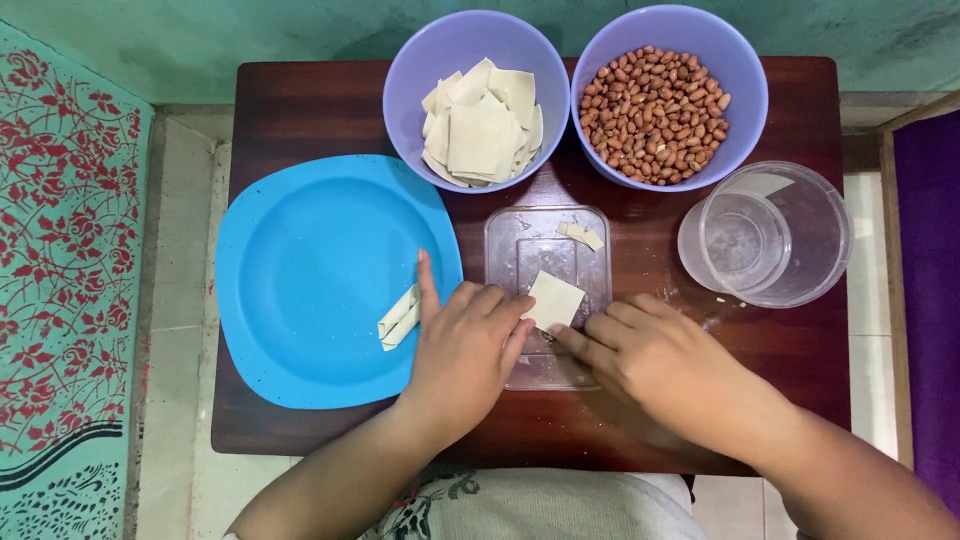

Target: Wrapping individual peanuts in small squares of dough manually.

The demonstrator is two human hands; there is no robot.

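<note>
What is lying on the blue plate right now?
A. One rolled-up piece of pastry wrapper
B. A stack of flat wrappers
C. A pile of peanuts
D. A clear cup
A: a single rolled wrapper lies near the right edge of the blue plate, beside the left hand.
</note>
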